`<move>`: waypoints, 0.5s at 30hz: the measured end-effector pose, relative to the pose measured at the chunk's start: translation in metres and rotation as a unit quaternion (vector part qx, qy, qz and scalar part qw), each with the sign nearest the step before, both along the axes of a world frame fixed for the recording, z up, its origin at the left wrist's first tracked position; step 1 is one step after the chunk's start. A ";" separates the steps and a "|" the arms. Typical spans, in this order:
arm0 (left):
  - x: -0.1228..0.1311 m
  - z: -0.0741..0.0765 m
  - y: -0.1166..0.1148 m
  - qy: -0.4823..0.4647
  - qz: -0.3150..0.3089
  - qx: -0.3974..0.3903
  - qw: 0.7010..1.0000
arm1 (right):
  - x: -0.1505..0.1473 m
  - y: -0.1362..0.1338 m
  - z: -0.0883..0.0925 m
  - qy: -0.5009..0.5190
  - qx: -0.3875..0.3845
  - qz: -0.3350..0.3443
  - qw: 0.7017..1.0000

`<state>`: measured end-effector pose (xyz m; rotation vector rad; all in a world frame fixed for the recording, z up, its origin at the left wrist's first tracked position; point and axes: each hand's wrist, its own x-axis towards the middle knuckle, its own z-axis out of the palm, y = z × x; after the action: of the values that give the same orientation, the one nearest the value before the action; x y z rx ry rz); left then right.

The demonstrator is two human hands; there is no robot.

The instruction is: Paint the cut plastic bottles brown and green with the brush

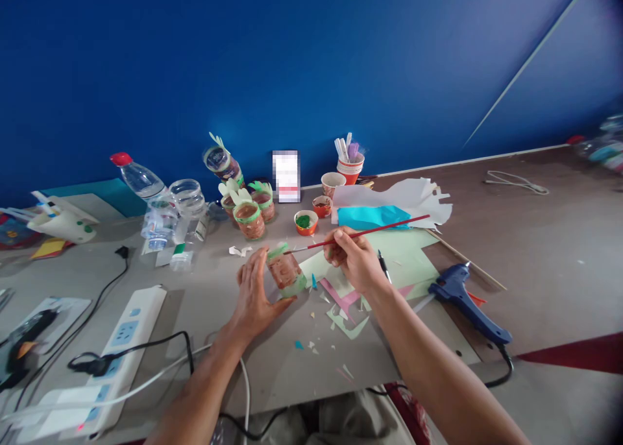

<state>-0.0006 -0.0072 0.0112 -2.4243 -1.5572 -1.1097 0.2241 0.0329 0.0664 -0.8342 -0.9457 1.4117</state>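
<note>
My left hand [254, 296] cups a small brown-painted cup with green trim [285, 273], tilted on its side on the table. My right hand [354, 258] pinches a long red-handled paintbrush [370, 231], its tip reaching the cup's green rim. A small orange bowl of green paint [305, 222] stands just behind the brush. Two similar brown cups with green paper ears [249, 215] stand further back.
A blue glue gun [468, 299] lies at right on the board. Sheets of green, teal and white paper [389, 215] lie behind my right hand, with paper scraps in front. A white power strip [117, 348] with cables and plastic bottles [146, 192] sit at left.
</note>
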 end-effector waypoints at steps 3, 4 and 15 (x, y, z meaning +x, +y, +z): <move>-0.001 -0.003 0.001 0.015 0.001 0.011 1.000 | -0.004 -0.005 -0.002 -0.009 0.023 0.056 0.998; -0.001 -0.004 0.002 0.019 0.001 0.013 1.000 | -0.006 -0.007 -0.003 -0.017 0.036 0.067 0.997; 0.000 -0.002 0.002 0.052 0.002 0.040 0.998 | -0.008 -0.012 -0.002 -0.098 0.091 0.053 0.990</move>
<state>-0.0003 -0.0054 0.0090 -2.3856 -1.4571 -1.0073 0.2157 0.0209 0.0644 -0.8035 -1.2663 1.3271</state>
